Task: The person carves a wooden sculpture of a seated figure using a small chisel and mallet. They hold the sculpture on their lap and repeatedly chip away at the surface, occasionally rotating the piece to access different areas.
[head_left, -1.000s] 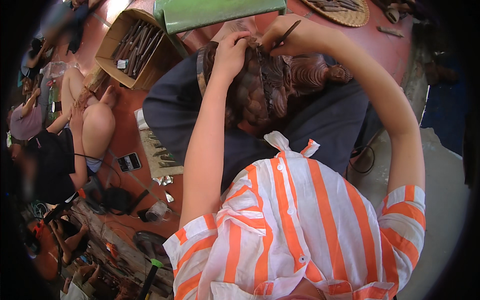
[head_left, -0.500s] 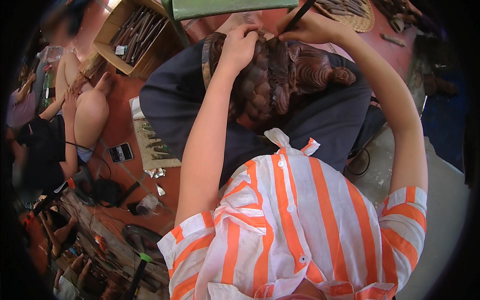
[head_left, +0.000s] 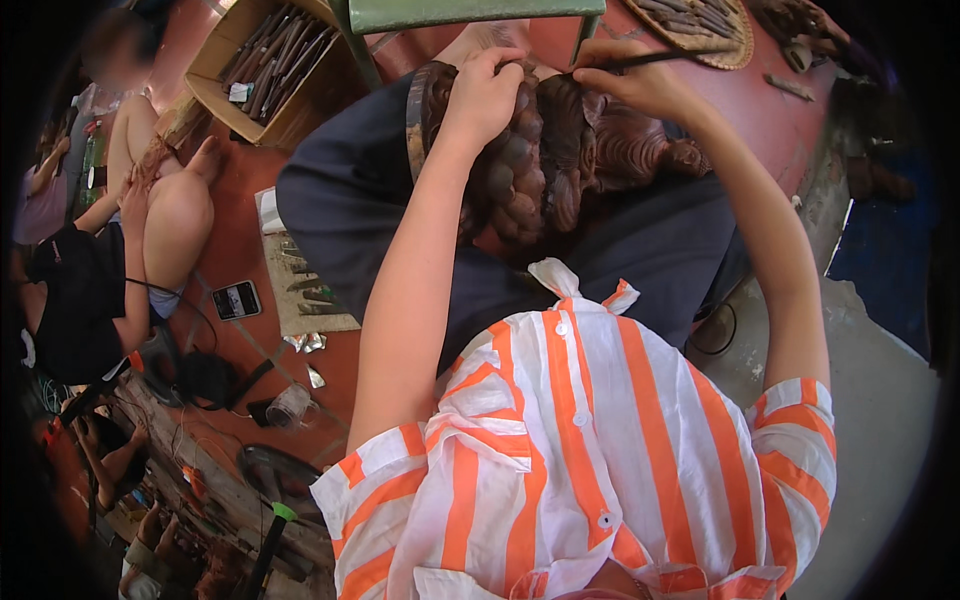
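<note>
A dark brown carved wooden sculpture [head_left: 515,190] lies on its side across my lap, with rounded lumps in its middle and a robed figure toward the right. My left hand [head_left: 487,100] is closed over its upper left part, fingers bent around the edge. At its far side, my right hand [head_left: 640,85] pinches a slim dark carving tool [head_left: 665,58], whose long shaft points to the right. The tool's working tip is hidden by the fingers and the carving.
A cardboard box [head_left: 225,110] of carving tools stands at far left, and a woven basket [head_left: 735,62] of more tools at far right. A green stool [head_left: 470,10] is ahead. A phone [head_left: 237,300] and small tools on a board [head_left: 310,318] lie left, near a seated person [head_left: 90,290].
My right hand has turned and lowered, swinging the tool from steeply upward to nearly level, pointing right. My right elbow has come inward. The left hand stays on the carving.
</note>
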